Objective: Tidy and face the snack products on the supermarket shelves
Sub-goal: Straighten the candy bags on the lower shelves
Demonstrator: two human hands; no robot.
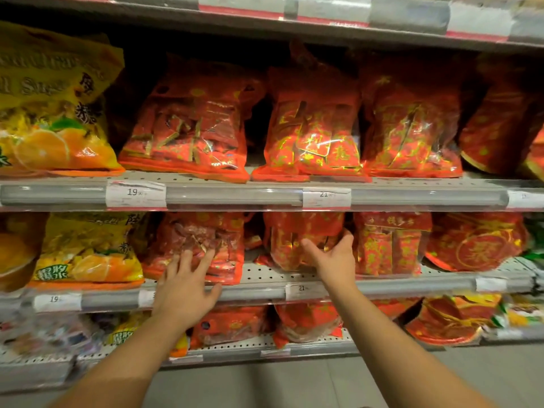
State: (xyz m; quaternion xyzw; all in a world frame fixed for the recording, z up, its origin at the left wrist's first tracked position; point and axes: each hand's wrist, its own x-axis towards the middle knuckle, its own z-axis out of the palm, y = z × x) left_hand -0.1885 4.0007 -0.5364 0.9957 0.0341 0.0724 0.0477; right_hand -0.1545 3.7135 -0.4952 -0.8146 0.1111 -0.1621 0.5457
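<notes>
I had both arms stretched toward the middle shelf (265,273). My left hand (186,285) lay spread, its fingers (206,262) released and straight, resting flat on the front of a red snack bag (203,240) that stood just right of the yellow orange-candy bag (88,251). My right hand (334,262) was open too, thumb and fingers wide apart and cupping the lower face of the next red bag (300,237); I could not tell if it truly gripped the bag. More red bags (393,242) stood beside it to the right. On the shelf above, a row of red bags (312,128) stood upright behind the price tag strip (326,197).
</notes>
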